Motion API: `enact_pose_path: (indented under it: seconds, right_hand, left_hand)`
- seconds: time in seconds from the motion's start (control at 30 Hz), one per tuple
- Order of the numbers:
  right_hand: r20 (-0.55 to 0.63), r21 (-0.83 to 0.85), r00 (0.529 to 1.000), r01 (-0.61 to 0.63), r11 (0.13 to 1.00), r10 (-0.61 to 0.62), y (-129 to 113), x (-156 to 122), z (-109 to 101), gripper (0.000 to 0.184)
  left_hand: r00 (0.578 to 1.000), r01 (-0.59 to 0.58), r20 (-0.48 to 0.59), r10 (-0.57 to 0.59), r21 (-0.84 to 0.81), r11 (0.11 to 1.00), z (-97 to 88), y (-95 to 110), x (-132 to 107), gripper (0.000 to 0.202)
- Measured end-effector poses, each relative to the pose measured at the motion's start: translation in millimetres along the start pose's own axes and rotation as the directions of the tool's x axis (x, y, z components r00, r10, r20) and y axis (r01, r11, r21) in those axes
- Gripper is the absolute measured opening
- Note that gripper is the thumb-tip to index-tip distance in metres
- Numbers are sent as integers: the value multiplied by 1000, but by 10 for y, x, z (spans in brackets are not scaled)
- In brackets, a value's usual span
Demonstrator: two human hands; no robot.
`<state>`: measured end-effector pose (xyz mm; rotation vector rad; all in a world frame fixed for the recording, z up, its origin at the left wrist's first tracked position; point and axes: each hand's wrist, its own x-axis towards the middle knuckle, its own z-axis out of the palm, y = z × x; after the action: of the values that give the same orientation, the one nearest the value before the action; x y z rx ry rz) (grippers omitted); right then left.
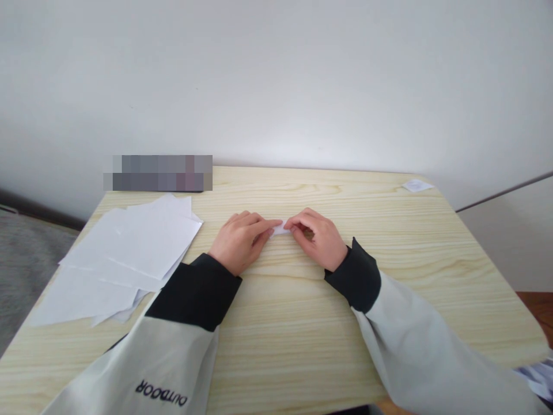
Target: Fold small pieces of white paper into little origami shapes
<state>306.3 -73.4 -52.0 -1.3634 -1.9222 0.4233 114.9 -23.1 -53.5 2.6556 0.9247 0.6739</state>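
Between my two hands, at the middle of the table, is a small white piece of paper point(280, 229). My left hand point(242, 239) pinches its left end, with the index finger stretched along the top edge and the thumb below. At the other end, my right hand point(317, 237) grips the paper between thumb and index finger, the other fingers curled in. Fingers cover both ends of the paper, so its full shape and any folds are hidden.
Loose sheets of white paper point(129, 248) lie overlapping on the left of the wooden table point(285, 346). A blurred-out dark object point(159, 174) sits at the back left. Near the back right corner is a small folded paper point(417, 185). A white wall point(302, 86) stands behind.
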Motion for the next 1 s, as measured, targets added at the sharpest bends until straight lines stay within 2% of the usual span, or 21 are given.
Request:
enact_pose_path:
  seconds: [0.53,0.67,0.73,0.83,1.0]
  right_hand:
    - [28,23,998,-49,999,49,52,-1,13,18]
    - [37,23,997,-71,997,70,77,3,-2,11]
    - [18,12,996,-86,996,85,88,-1,-2,13]
    - [-16,-23,996,-91,996,91,98,-15,16,18]
    - [-40,-99,999,-24,995,20,94,-26,61,20]
  left_hand:
    - [995,95,14,-95,14,995,25,47,22,28]
    - [986,167,6,-167,33,985,5,51,14,28]
    - [979,203,9,-204,59,977,3,53,6,29]
    - [985,171,-7,-171,86,982,10,53,-11,29]
    - [993,101,-69,-96,75,992,27,37,-31,28]
